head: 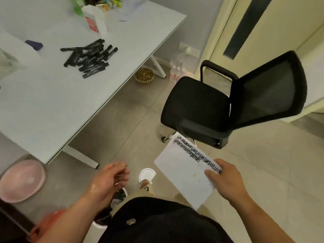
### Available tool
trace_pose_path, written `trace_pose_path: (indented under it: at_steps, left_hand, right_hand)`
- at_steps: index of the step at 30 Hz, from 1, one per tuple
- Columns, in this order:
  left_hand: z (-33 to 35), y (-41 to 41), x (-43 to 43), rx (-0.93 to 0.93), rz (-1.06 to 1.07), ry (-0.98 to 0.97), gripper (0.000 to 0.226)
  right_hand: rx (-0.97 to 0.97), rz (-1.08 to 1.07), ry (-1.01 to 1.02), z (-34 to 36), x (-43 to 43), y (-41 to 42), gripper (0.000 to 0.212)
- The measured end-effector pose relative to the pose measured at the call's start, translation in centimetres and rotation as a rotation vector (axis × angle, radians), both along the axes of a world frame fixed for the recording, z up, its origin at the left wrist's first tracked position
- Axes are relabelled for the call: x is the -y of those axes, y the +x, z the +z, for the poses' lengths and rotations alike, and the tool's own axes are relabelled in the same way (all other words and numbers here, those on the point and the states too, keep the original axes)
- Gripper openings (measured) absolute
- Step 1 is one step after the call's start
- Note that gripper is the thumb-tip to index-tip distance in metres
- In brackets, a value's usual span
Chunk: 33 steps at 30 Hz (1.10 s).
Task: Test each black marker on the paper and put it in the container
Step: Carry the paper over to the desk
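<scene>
A white sheet of paper (182, 171) with rows of black scribbles along one edge is held above the floor. My right hand (226, 179) pinches it at its right edge, thumb on top. My left hand (108, 179) hangs in front of me with loosely curled fingers and holds nothing. Several black markers (89, 57) lie in a loose pile on the white table (52, 106), far from both hands. A white carton-like container (95, 20) stands at the back of the table.
A black mesh office chair (233, 102) stands to the right of the table. On the floor are a pink basin (21, 179), a woven bowl (144, 75), a plastic bag (177, 67) and a red stool (45, 223). A cream door (254, 32) is behind.
</scene>
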<state>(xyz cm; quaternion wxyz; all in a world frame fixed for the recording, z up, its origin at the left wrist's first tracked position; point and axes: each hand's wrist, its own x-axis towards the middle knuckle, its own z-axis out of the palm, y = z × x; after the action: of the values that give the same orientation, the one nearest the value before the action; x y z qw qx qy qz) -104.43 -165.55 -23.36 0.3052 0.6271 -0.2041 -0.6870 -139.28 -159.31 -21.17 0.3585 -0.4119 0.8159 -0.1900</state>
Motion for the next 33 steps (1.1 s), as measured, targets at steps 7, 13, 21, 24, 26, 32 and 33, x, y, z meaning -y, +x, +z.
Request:
trace_pose_path:
  at_steps: [7, 13, 21, 24, 26, 32, 33]
  left_hand:
    - [2.4, -2.6, 18.3, 0.040, -0.031, -0.104, 0.007]
    - [2.1, -5.3, 27.2, 0.072, 0.145, -0.079, 0.009]
    - [2.5, -4.0, 33.7, 0.135, 0.342, 0.009, 0.014]
    - [1.9, -1.6, 36.2, 0.144, 0.402, 0.056, 0.016]
    - [1.3, 0.2, 38.2, 0.143, 0.416, 0.079, 0.016]
    - [0.7, 5.6, 46.4, 0.167, 0.406, 0.084, 0.015]
    - [0.7, 6.3, 47.8, 0.174, 0.399, 0.082, 0.015]
  right_hand:
    - [0.032, -0.032, -0.065, 0.1, 16.4, -4.0, 0.018]
    - [0.094, 0.090, -0.034, -1.5, 32.2, -6.8, 0.018]
    - [0.049, 0.354, -0.002, -1.0, 51.4, -4.8, 0.020]
    - [0.039, 0.413, 0.014, -2.1, 56.2, -3.0, 0.018]
    - [0.038, 0.441, 0.048, -2.9, 58.8, -1.7, 0.020]
    - [0.003, 0.504, 0.039, -3.1, 67.4, 2.6, 0.019]
    - [-0.009, 0.516, 0.032, -3.0, 68.7, 3.1, 0.019]
